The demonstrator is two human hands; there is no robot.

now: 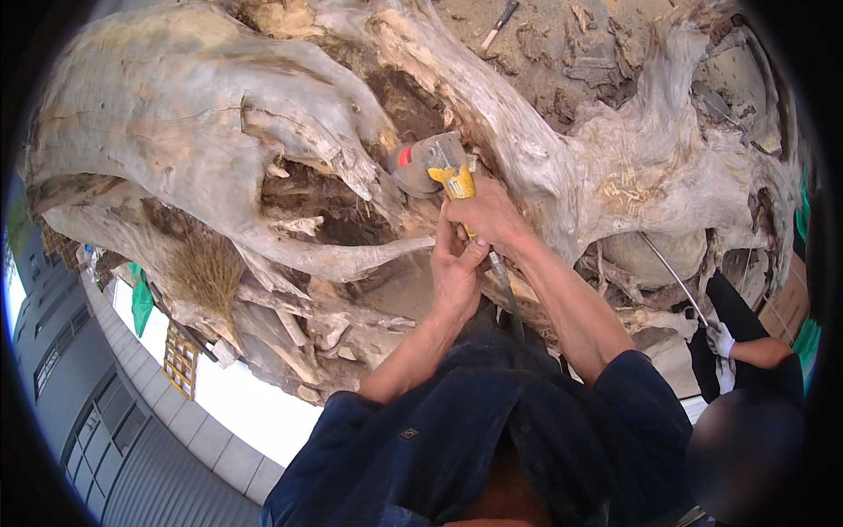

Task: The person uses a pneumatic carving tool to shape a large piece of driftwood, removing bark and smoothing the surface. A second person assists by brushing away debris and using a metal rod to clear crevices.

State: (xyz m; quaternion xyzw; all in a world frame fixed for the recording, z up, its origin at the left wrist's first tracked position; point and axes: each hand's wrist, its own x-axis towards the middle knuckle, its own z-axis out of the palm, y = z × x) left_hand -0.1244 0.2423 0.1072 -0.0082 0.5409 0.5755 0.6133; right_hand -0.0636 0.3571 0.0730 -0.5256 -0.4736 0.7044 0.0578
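A yellow and grey air-powered sander with a round disc sits at the weathered driftwood trunk. My right hand is closed around its yellow body from above. Below it my left hand is closed at the handle's lower end, near the hose fitting; thumb and fingers pinch there. A dark hose runs from the fitting down toward my body. The disc lies at a hollow between two pale wood ridges; whether it touches the wood I cannot tell.
At the right a co-worker's white-gloved hand grips a long metal rod against the wood. A straw brush rests on the lower left roots. A hand tool with a black grip lies on the sandy ground at the top.
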